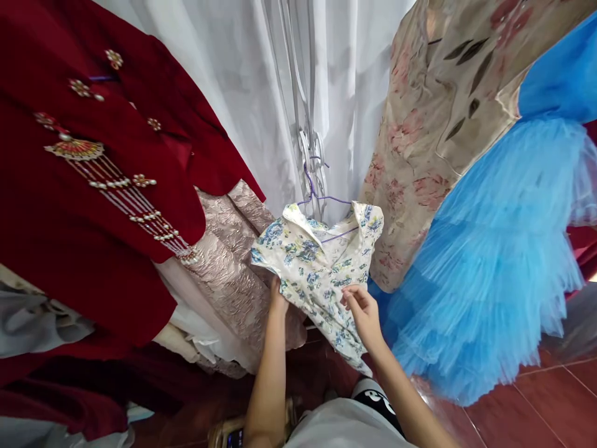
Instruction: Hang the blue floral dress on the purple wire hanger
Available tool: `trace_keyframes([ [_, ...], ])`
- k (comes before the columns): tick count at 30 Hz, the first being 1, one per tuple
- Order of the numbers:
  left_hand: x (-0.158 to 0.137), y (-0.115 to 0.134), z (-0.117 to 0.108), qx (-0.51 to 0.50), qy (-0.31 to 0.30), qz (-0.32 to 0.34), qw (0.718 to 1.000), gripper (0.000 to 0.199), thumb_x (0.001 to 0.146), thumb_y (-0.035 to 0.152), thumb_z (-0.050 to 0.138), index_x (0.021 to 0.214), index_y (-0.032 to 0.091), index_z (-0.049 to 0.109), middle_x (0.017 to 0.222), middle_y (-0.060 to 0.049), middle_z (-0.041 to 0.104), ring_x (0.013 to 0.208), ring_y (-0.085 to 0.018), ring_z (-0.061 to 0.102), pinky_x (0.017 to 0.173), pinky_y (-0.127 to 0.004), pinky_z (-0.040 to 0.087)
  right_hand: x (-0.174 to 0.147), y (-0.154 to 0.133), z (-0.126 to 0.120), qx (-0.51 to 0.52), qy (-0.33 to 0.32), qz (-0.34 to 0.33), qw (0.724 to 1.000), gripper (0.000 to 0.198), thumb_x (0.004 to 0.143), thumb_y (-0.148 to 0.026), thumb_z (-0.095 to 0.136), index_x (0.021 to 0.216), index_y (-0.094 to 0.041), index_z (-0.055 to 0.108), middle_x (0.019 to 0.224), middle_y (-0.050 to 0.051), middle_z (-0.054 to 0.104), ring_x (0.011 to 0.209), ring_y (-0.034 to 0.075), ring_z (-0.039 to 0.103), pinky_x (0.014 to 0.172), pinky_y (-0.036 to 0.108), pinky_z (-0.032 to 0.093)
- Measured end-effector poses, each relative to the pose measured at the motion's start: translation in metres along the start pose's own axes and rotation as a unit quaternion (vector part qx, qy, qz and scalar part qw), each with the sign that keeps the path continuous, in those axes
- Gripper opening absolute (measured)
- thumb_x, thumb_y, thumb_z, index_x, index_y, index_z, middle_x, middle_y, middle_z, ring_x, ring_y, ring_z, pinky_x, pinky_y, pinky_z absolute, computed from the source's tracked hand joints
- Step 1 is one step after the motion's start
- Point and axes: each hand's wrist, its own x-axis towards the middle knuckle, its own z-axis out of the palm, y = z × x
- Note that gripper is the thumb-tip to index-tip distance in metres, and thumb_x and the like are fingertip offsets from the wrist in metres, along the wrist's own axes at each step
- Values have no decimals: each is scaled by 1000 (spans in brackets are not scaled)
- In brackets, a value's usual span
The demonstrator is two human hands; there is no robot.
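A cream blouse with blue and yellow flowers hangs in front of me on a thin purple hanger. Its collar lies open in a V, and the lower part slants down to the right. At the blouse's left side, below the sleeve, is my left hand; its fingers go behind the cloth and are hidden. My right hand is at the front, fingers curled, with thumb and forefinger pinched together at the blouse's fabric. Whether a small fastening is between those fingertips cannot be made out.
A dark red jacket with beaded ornaments and a pink textured garment hang at the left. On the right hang a beige floral garment and a blue tulle dress. Behind is a white curtain; below, a red tiled floor.
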Motion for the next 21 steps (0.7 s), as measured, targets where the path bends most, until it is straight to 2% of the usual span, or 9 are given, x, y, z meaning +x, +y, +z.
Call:
trace_keyframes([
  [2, 2, -4, -30, -54, 52, -25, 997, 47, 93, 55, 61, 122, 18, 63, 125, -15, 69, 116, -25, 67, 103, -42, 52, 21, 22, -4, -19, 30, 15, 999, 31, 89, -49, 61, 96, -19, 61, 74, 1, 60, 69, 19, 58, 64, 29, 44],
  [4, -9, -6, -54, -89, 88, -51, 991, 48, 88, 55, 66, 119, 18, 64, 123, -15, 71, 114, -25, 69, 104, -41, 51, 47, 40, -3, -82, 39, 33, 995, 36, 86, -51, 61, 100, -18, 59, 74, 1, 60, 69, 21, 59, 65, 30, 44],
  [6, -28, -7, -63, -80, 72, -79, 991, 47, 87, 54, 68, 115, 17, 66, 115, -14, 74, 105, -24, 72, 100, -40, 54, 74, 52, 4, -189, 27, 55, 980, 39, 84, -51, 62, 104, -17, 59, 77, 3, 64, 72, 23, 61, 68, 31, 44],
  [9, -60, -13, -46, -42, -9, -124, 991, 44, 86, 55, 69, 105, 15, 70, 101, -14, 77, 91, -24, 75, 88, -37, 58, 109, 60, 20, -305, 15, 73, 949, 32, 86, -43, 61, 103, -16, 62, 81, 9, 69, 80, 26, 64, 69, 31, 40],
  [13, -85, -35, -10, -20, -91, -144, 985, 48, 85, 62, 66, 94, 15, 71, 87, -13, 76, 77, -23, 74, 75, -36, 59, 134, 58, 36, -317, 11, 65, 946, 19, 87, -36, 59, 89, -17, 64, 76, 9, 68, 78, 24, 63, 66, 29, 36],
  [15, -86, -45, 4, 8, -116, -112, 987, 47, 89, 60, 63, 96, 15, 71, 89, -12, 76, 78, -23, 73, 75, -36, 59, 135, 56, 38, -309, 3, 59, 949, 19, 85, -36, 60, 79, -18, 62, 69, 7, 65, 72, 22, 61, 64, 28, 35],
  [17, -79, -50, 15, 61, -119, -51, 990, 39, 93, 52, 60, 105, 16, 71, 100, -13, 76, 88, -24, 72, 83, -38, 58, 126, 56, 36, -290, -11, 58, 955, 24, 83, -40, 60, 70, -20, 58, 62, 4, 62, 65, 20, 58, 62, 28, 36],
  [21, -59, -50, 43, 151, -118, 57, 980, 32, 92, 33, 63, 121, 20, 68, 120, -14, 72, 106, -26, 69, 92, -41, 56, 78, 55, 22, -227, -66, 67, 969, 35, 82, -49, 57, 61, -21, 54, 52, 3, 60, 52, 18, 55, 58, 28, 42],
])
